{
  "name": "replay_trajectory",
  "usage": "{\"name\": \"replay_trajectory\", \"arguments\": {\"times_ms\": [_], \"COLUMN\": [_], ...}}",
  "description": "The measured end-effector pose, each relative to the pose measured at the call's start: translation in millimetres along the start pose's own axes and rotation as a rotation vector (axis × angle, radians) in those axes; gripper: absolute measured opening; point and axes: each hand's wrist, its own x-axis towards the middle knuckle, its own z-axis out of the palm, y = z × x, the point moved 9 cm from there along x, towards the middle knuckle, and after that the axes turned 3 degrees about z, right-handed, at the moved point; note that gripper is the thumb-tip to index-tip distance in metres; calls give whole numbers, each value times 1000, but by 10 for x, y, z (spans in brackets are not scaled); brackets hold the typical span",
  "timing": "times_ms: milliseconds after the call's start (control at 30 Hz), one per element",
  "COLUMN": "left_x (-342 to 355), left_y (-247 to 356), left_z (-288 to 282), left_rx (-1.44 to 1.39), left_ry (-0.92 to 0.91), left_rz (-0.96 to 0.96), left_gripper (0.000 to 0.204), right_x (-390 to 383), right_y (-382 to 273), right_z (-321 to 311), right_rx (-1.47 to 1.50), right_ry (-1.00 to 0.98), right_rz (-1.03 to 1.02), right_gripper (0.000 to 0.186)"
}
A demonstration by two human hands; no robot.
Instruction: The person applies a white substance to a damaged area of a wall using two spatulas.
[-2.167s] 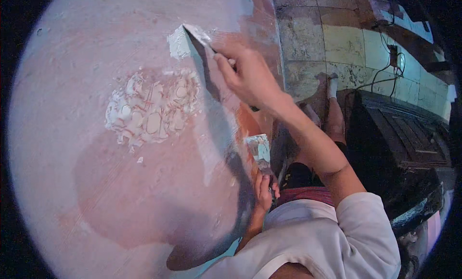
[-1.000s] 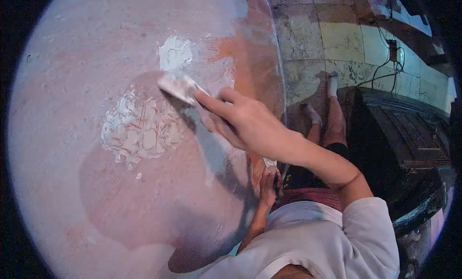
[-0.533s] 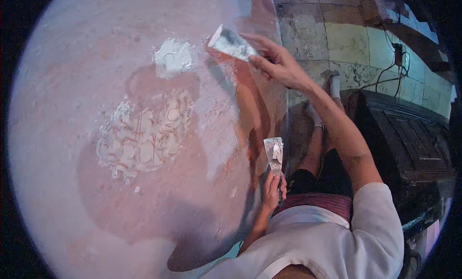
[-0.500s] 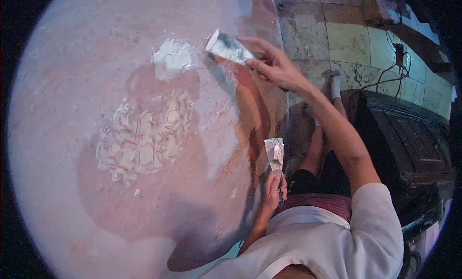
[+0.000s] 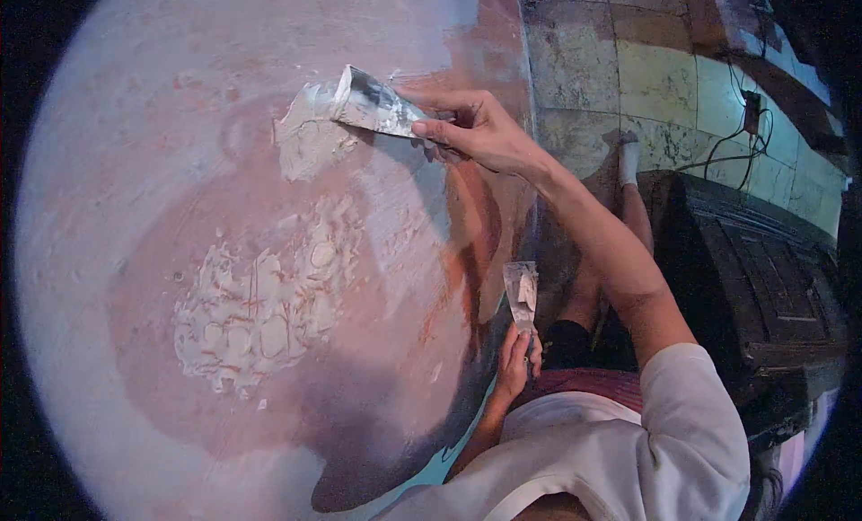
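My right hand (image 5: 462, 130) is closed round a wide putty knife (image 5: 373, 103). Its metal blade lies against the right edge of a patch of pale putty (image 5: 310, 139) on the pinkish painted wall (image 5: 171, 180). Lower down, near my waist, my left hand (image 5: 518, 359) grips a second putty knife (image 5: 522, 292), its blade pointing up with a lump of putty on it. To the left, a larger, rough-textured putty patch (image 5: 269, 310) sticks to the wall, apart from both knives. Both handles are mostly hidden by my fingers.
At the right, a dark panelled piece of furniture (image 5: 763, 278) stands close to my legs. Beyond it, a black cable with a box (image 5: 752, 112) runs over the stained tiled floor (image 5: 655, 72).
My right hand has moved left, bringing its putty knife from beside the upper putty patch onto its edge. That patch looks more smeared. My left hand still holds its knife low.
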Motion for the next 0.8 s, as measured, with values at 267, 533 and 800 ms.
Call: {"name": "replay_trajectory", "arguments": {"times_ms": [267,533,800], "left_x": [0,20,4], "left_y": [37,-18,89], "left_z": [10,-19,16], "left_rx": [41,-5,44], "left_ry": [-9,12,25], "left_rz": [-34,-9,-42], "left_gripper": [23,23,22], "right_x": [103,73,215], "right_y": [-173,-202,-603], "right_z": [160,-77,155], "right_rx": [-37,-108,-115], "right_ry": [-75,-41,-131], "right_rz": [-123,-122,-183], "right_gripper": [42,41,39]}}
